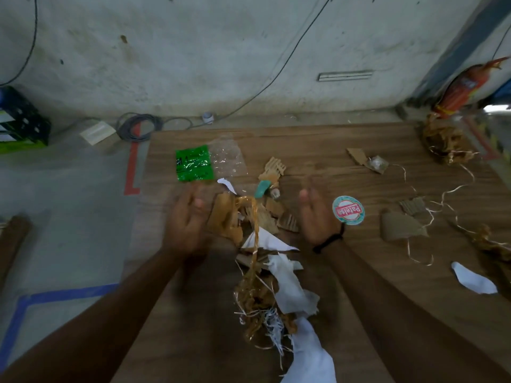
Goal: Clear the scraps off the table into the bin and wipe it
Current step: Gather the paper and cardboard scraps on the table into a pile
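Midway down the wooden counter (331,139), my left hand (190,219) and right hand (318,217) stand on either side of a heap of scraps (279,275). Both have fingers straight and the grip released, holding nothing. The heap is torn brown cardboard, white paper strips and tan straw-like strands, running from between my palms toward the near edge. My left palm lies just beside a cardboard piece, perhaps touching it; motion blur keeps me from telling which. More litter is spread about: a green wrapper (195,163) and clear plastic (229,158) beyond my left hand, and a round label (347,210) just beside my right. Cardboard bits and thin curling strands lie further right, with a tangled bundle (442,142) at the far right corner. White paper at the bottom is cut off by the frame. Both hands are blurred.
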